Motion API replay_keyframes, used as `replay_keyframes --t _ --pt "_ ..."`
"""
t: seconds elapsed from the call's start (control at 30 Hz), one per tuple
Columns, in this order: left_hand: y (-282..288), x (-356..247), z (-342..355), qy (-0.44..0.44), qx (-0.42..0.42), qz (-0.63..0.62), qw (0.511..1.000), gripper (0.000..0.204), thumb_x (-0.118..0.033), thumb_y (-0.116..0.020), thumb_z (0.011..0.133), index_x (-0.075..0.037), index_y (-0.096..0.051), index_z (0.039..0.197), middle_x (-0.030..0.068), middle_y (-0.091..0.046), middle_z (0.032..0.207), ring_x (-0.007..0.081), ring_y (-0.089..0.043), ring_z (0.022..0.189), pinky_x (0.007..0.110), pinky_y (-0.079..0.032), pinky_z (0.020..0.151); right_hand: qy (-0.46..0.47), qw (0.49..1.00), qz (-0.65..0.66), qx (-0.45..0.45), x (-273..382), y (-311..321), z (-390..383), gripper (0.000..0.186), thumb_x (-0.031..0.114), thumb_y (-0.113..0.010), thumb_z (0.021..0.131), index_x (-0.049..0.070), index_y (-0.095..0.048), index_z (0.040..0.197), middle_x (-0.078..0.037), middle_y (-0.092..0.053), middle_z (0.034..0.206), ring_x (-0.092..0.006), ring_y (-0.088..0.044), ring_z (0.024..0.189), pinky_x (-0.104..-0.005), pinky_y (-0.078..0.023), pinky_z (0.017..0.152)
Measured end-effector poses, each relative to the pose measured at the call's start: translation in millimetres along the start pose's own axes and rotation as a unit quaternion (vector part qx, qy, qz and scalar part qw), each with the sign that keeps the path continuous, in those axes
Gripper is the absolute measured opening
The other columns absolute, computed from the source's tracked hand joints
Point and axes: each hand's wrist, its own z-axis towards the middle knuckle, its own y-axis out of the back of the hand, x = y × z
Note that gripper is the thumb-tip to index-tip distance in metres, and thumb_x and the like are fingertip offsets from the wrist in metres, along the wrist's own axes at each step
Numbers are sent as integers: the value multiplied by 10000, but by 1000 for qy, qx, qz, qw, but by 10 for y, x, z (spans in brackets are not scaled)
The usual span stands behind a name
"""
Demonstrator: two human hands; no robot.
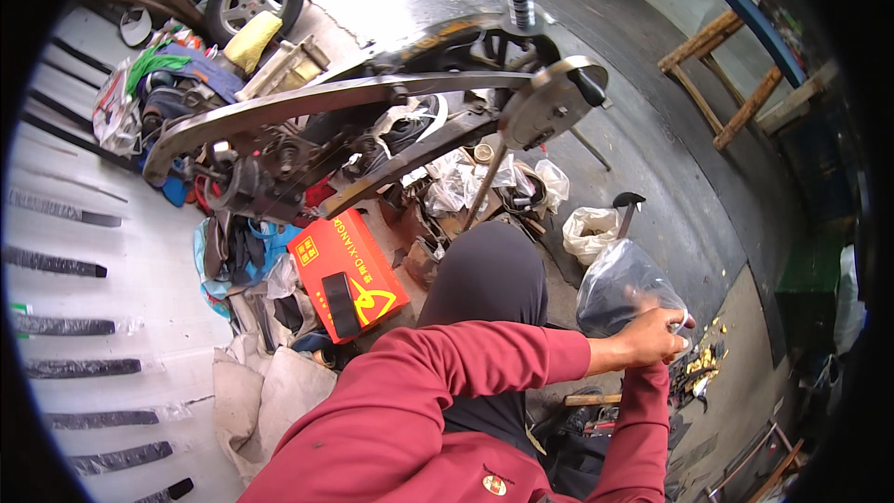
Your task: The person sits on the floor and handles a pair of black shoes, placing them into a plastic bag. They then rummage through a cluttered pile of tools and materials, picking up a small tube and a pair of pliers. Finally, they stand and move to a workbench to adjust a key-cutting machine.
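Observation:
My left hand (659,339) reaches across to the right, its fingers closed on the edge of a clear plastic bag (610,284) with dark contents. My right hand (643,304) is at the same bag, mostly hidden behind my left hand and the plastic, with blurred fingers showing through it. Just beyond the bag stand a white sack (587,233) and a dark-headed tool (629,210). My dark-clad knee (480,279) is left of the bag.
A heavy metal hand-cranked machine (410,84) spans the area ahead. A red box (368,270), piled cloth (261,391) and a wheel (253,2) lie leftward, beside dark strips on a white surface (158,298). A wooden-legged bench (745,112) stands back right.

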Motion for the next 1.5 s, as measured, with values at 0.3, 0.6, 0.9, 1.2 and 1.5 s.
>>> replay_keyframes --t 0.3,0.6,0.9,1.2,1.5 --pt "84 -96 69 -18 -40 -62 997 355 -107 -664 935 9 -598 1264 46 -639 739 110 -606 657 273 -489 617 67 988 132 33 113 66 41 320 241 -688 951 -47 -655 1088 -80 -695 970 -153 -641 890 -299 -523 803" --pt "305 -464 -118 56 -16 -28 998 516 -234 -612 948 -17 -513 1406 68 -708 841 166 -707 821 309 -544 742 -150 929 129 -312 -490 764 -1004 366 204 -731 924 -36 -636 1183 -139 -719 999 -184 -691 905 -316 -560 810" --pt "328 -580 -85 64 -23 -20 997 538 -227 -552 995 12 -439 1464 104 -720 867 210 -724 880 397 -598 821 -340 939 -31 -32 -588 228 -942 1055 619 -790 730 -95 -458 1432 -292 -535 1424 -374 -530 1336 -428 -414 1122" --pt "340 -569 -92 61 -6 -29 998 535 -184 -507 1017 21 -388 1497 92 -713 837 222 -731 874 446 -614 846 36 967 -14 -251 29 -137 -860 469 258 -762 844 62 -602 1239 -162 -663 969 -289 -680 757 -392 -544 740" --pt "336 -579 -116 71 -7 25 997 540 -172 -538 999 32 -412 1482 46 -639 757 190 -681 728 390 -628 718 -66 986 -25 -149 57 -50 -571 351 328 -742 850 16 -675 998 -230 -706 922 -429 -672 928 -508 -521 825"
